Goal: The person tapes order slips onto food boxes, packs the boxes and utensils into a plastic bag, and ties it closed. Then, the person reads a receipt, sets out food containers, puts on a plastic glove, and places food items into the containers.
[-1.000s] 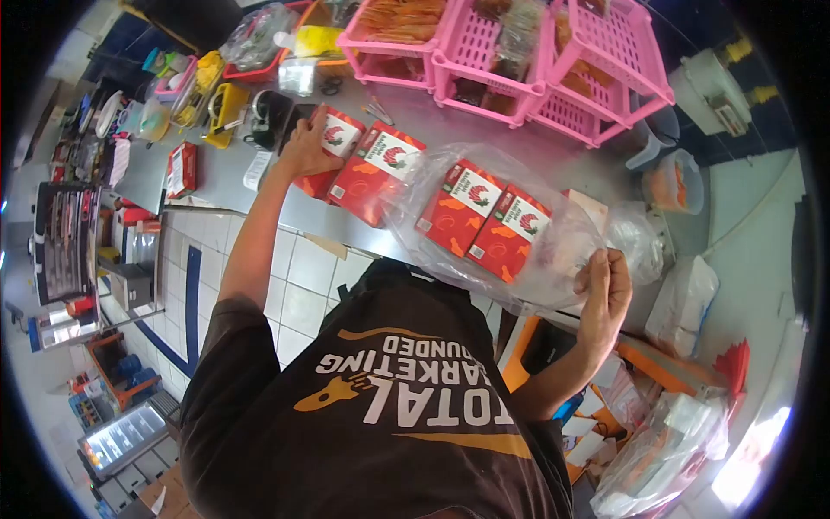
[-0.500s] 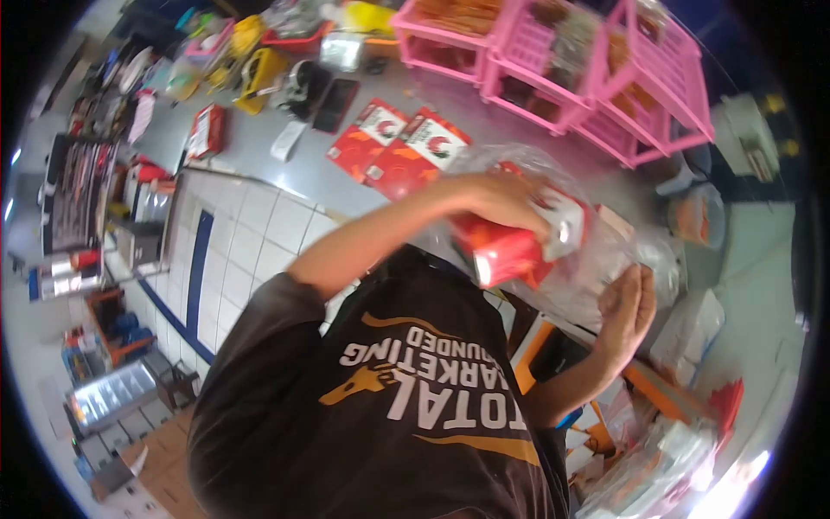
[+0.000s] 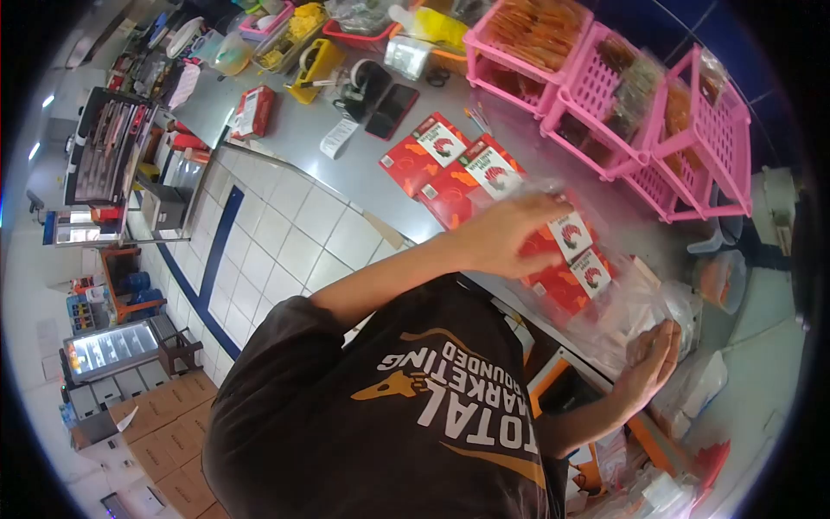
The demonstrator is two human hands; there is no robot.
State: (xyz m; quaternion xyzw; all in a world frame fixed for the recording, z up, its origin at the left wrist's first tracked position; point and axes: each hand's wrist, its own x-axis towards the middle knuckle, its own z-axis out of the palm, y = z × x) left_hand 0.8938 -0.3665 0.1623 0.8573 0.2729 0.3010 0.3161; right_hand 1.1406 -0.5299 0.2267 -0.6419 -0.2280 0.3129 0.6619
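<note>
Red boxes with white label panels (image 3: 581,281) lie flat on the counter, at least partly inside a clear plastic bag (image 3: 635,303). My left hand (image 3: 519,238) rests over their left side, thumb and fingers apart. Whether it still touches a box is hard to tell. Pinched fingers of my right hand (image 3: 654,355) hold the near right edge of the bag. Two more red boxes, a left one (image 3: 418,160) and a right one (image 3: 471,177), lie flat just beyond my left hand.
Pink stacked baskets (image 3: 605,104) with packed food stand at the back right. A phone (image 3: 392,111), a paper slip (image 3: 338,137) and another red box (image 3: 252,112) lie farther left on the steel counter (image 3: 298,182). A plastic tub (image 3: 724,281) stands at right.
The red box that was tilted under my left hand now lies flat in the bag, label up. My left hand has loosened its fingers. The view has shifted; my right hand still holds the bag.
</note>
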